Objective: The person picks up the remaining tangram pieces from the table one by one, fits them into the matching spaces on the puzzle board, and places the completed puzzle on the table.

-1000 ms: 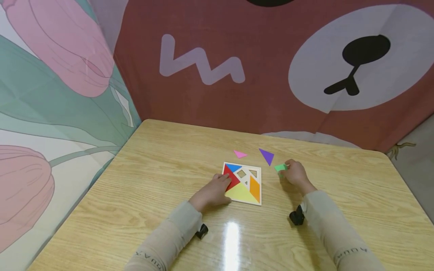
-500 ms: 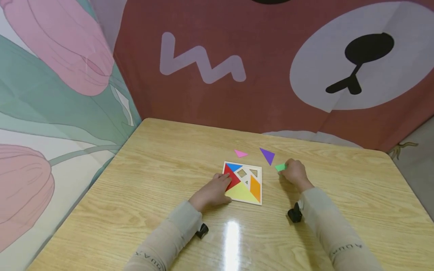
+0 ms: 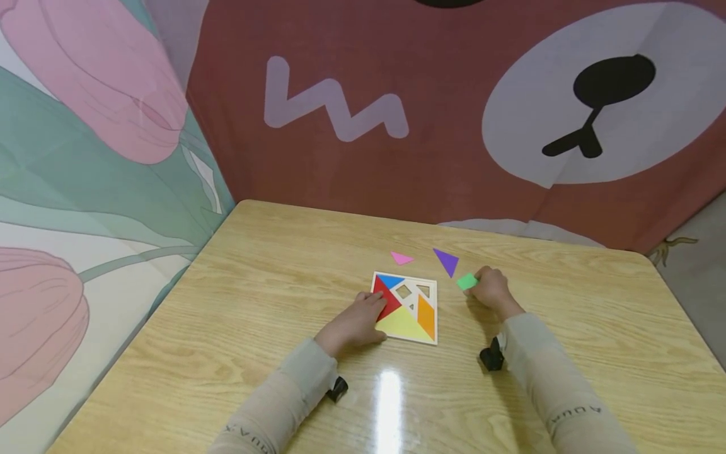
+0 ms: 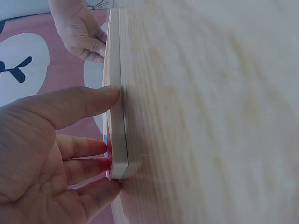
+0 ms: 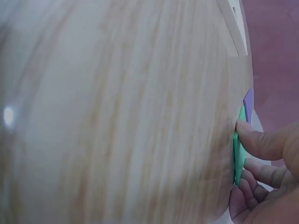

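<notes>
In the head view, a white-framed tangram board (image 3: 408,341) lies on the table with red (image 3: 389,302), blue (image 3: 390,280), yellow (image 3: 405,323) and orange (image 3: 425,315) pieces set in it. Three cut-outs show at its upper right. My left hand (image 3: 356,320) rests on the board's left side, fingers on the red piece and thumb against the near edge. To the right of the board, my right hand (image 3: 495,291) pinches a green square piece (image 3: 467,282) between thumb and fingers. The right wrist view shows this green piece (image 5: 239,158) tilted close to the tabletop.
Behind the board, a pink triangle (image 3: 402,258) and a purple triangle (image 3: 447,261) lie loose on the wooden table (image 3: 272,271). A printed cloth (image 3: 363,170) stands along the table's far edge, with another at the left.
The green square has turned slightly in my right fingers and more of its face shows. The left hand and the board stay in place.
</notes>
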Motion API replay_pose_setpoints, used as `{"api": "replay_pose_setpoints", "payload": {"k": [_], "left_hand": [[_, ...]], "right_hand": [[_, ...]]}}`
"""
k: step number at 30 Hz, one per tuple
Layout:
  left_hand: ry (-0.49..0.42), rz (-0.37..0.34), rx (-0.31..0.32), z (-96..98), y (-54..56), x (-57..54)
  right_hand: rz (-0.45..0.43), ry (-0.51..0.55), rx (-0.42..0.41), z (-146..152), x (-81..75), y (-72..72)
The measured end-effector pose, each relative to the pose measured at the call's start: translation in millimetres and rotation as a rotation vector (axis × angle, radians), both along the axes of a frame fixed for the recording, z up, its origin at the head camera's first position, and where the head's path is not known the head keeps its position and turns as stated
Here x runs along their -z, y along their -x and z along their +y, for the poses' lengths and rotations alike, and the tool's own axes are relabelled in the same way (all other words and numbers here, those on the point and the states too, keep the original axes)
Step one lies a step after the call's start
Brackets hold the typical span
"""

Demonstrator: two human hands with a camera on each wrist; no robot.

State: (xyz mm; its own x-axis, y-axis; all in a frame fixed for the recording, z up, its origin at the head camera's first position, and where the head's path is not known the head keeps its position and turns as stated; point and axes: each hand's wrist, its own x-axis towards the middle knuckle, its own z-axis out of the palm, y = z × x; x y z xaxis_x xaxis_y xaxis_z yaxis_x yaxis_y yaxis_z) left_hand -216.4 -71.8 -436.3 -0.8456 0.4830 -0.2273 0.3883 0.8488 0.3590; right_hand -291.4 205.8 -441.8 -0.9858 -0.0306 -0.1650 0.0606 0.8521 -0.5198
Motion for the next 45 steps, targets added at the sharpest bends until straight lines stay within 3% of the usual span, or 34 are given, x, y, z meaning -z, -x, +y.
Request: {"api": "replay_pose_setpoints", "payload": {"k": [23,35,45], "left_hand": [[-0.031,-0.023,-0.021,-1.8,-1.1,-0.3],[-0.048,-0.046,-0.035,-0.5,-3.0,-2.7],[-0.046,-0.004,-0.002,-1.7,-1.6,-0.7]], "right_hand": [[0.024,0.072,0.137,-4.8,0.7,-8.3],[0.059,0.158,0.203,-3.3,1.4,-16.9],[0.084,0.301,0.261,1.0,5.4,-18.6]]}}
